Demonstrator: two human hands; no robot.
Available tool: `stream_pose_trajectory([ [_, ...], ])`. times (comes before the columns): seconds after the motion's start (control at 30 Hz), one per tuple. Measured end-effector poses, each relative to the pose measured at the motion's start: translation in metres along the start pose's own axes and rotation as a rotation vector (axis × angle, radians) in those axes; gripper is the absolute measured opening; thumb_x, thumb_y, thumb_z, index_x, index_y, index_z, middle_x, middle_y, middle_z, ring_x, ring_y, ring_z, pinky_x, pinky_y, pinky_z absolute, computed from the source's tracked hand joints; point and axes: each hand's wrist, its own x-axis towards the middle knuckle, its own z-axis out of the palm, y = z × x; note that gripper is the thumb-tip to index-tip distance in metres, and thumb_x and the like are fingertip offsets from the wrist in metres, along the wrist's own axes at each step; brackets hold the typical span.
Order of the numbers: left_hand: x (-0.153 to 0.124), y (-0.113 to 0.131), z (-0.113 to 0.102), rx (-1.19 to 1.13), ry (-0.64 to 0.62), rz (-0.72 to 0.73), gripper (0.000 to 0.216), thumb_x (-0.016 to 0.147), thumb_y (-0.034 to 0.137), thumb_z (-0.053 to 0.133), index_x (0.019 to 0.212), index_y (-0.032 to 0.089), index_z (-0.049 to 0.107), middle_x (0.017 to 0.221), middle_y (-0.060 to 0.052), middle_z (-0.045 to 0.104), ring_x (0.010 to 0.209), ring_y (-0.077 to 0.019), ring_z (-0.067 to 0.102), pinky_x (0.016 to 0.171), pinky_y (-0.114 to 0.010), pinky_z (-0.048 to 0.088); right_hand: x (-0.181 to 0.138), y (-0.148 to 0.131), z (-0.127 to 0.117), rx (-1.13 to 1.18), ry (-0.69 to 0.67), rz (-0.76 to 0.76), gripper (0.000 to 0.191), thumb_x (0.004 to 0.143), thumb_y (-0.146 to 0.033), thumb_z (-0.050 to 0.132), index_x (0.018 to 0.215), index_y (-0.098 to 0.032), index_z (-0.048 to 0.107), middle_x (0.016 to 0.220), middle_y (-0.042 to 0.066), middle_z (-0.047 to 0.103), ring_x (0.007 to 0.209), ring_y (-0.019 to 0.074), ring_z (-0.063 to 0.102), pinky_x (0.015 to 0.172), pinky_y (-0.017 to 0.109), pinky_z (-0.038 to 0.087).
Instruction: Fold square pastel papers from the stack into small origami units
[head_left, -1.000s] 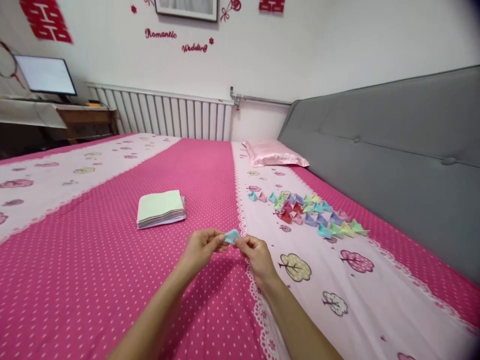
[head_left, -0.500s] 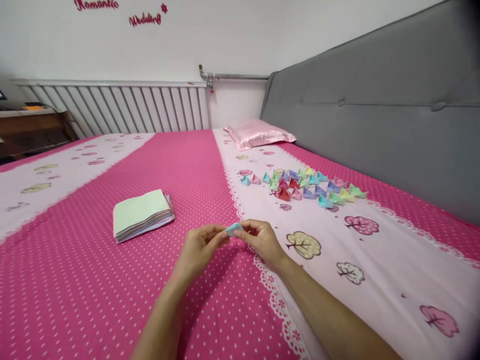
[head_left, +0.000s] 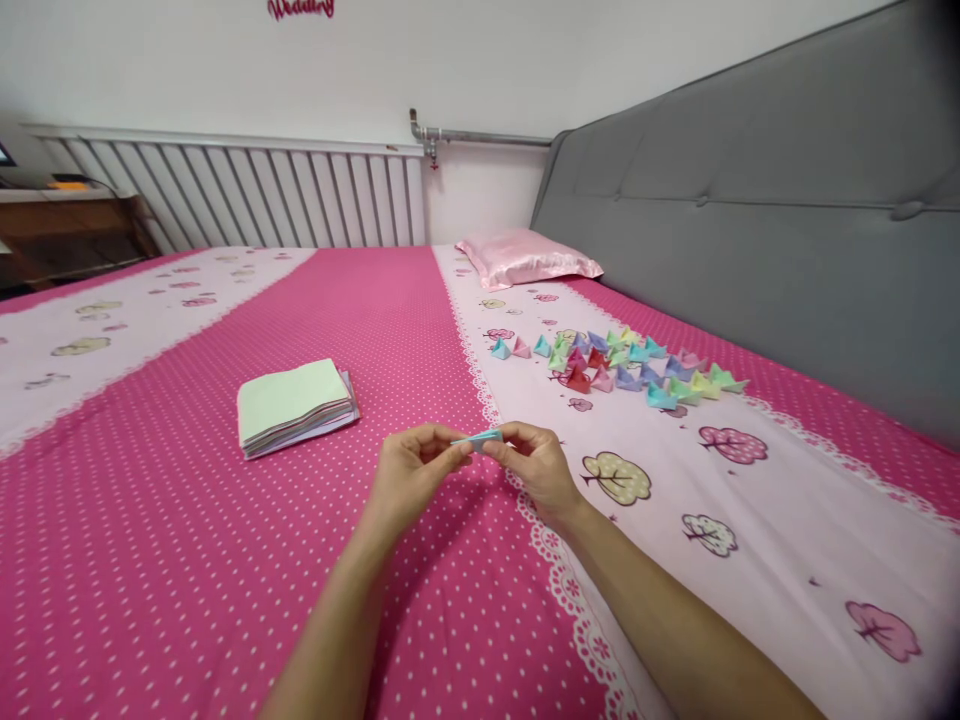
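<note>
Folded blue paper [head_left: 482,440]: held over the bedspread [head_left: 442,625], pinched at 2 ends. Left hand [head_left: 409,475]: thumb and curled fingers closed on its left end, knuckles up. Right hand [head_left: 543,470]: thumb and fingers closed on its right end. Both forearms slant inward toward the grip. Left of grip: paper stack [head_left: 294,402]. Right and beyond: boat-shaped folded papers [head_left: 628,379]. Farther beyond: pink pillow [head_left: 529,258].
</note>
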Motion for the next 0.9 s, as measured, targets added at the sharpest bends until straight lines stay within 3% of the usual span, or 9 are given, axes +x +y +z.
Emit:
stream_pose_trajectory([
  [0.3,0.001,-0.006,0.003,-0.004,-0.023,-0.009,0.018,0.063,0.029,0.070,0.070,0.013,0.065,0.062,-0.004,0.067,0.058,-0.0132,0.061,0.057,-0.022,0.046,0.000,-0.003,-0.003,0.006,0.024,-0.009,0.011,0.066,-0.028,0.069,0.070,-0.019,0.067,0.064,-0.001,0.062,0.059,0.0119,0.054,0.059,0.025,0.044],
  [0.57,0.002,-0.007,0.003,0.033,-0.010,-0.011,0.019,0.065,0.031,0.068,0.069,0.012,0.065,0.060,-0.004,0.066,0.057,-0.0130,0.059,0.056,-0.022,0.045,0.002,0.002,-0.003,0.069,0.002,0.099,0.013,0.065,-0.030,0.070,0.066,-0.018,0.065,0.056,-0.003,0.056,0.051,0.0089,0.046,0.052,0.023,0.037],
  [0.73,0.006,-0.015,0.007,-0.006,0.015,-0.032,0.026,0.063,0.034,0.070,0.075,0.012,0.064,0.067,-0.006,0.068,0.062,-0.0156,0.062,0.058,-0.023,0.047,0.003,0.007,-0.002,0.097,0.029,0.119,0.013,0.065,-0.030,0.070,0.067,-0.018,0.066,0.059,-0.003,0.058,0.052,0.0086,0.047,0.054,0.023,0.037],
  [0.9,0.003,-0.011,0.016,-0.003,0.051,-0.022,0.022,0.065,0.035,0.068,0.067,0.012,0.066,0.060,-0.004,0.067,0.055,-0.0131,0.059,0.052,-0.021,0.044,0.002,0.007,0.000,0.156,0.028,0.181,0.014,0.062,-0.031,0.072,0.064,-0.018,0.066,0.059,-0.003,0.060,0.053,0.0089,0.050,0.056,0.023,0.039],
])
